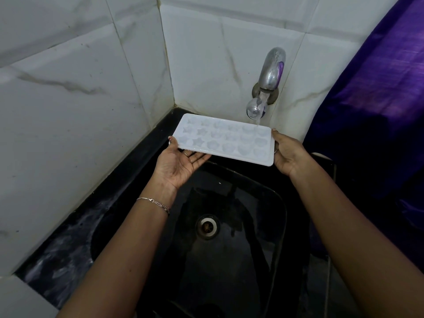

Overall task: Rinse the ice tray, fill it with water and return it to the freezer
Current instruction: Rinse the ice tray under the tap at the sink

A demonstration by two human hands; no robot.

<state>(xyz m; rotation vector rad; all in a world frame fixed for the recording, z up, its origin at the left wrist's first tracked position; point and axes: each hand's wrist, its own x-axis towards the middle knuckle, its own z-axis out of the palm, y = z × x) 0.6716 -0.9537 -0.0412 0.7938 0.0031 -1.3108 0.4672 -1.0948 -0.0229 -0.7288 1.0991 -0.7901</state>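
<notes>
tray point(223, 140): over sink point(238, 196); water point(258, 122) from tap point(271, 70) striking far-right cells
left hand point(177, 164): thumb atop, fingers point(199, 158) beneath; gripping tray
right hand point(286, 154): gripping right edge

White ice tray point(224, 138), seemingly black sink point(252, 226)
</notes>
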